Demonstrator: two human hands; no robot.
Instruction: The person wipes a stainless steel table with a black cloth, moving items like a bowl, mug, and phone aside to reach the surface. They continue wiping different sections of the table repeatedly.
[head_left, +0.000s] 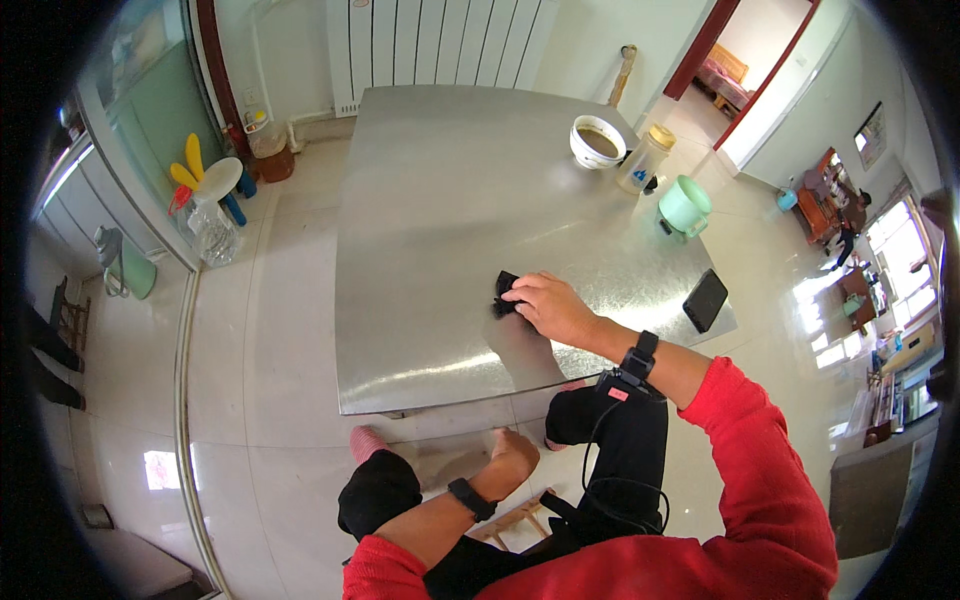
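My right hand (551, 304) grips a small black item (505, 292), perhaps folded cloth, on a metal-topped table (450, 202). Its exact kind is unclear. My left hand (514, 454) hangs below the table's near edge, above my lap; its fingers look curled, and whether anything is inside them cannot be seen. To the right of my right hand a black smartphone (705, 301) lies near the table's right corner. Farther back stand a mint-green mug (684, 206), a clear bottle with a yellow lid (645, 161) and a white bowl of brownish liquid (598, 142).
Beyond the table is a white radiator (442, 45). A small stool (222, 180) and a clear plastic bottle (214, 232) stand at the left, by a sliding-door track (182, 390). A black cable (587, 442) hangs from my right wrist. Another person (853, 217) is far off at the right.
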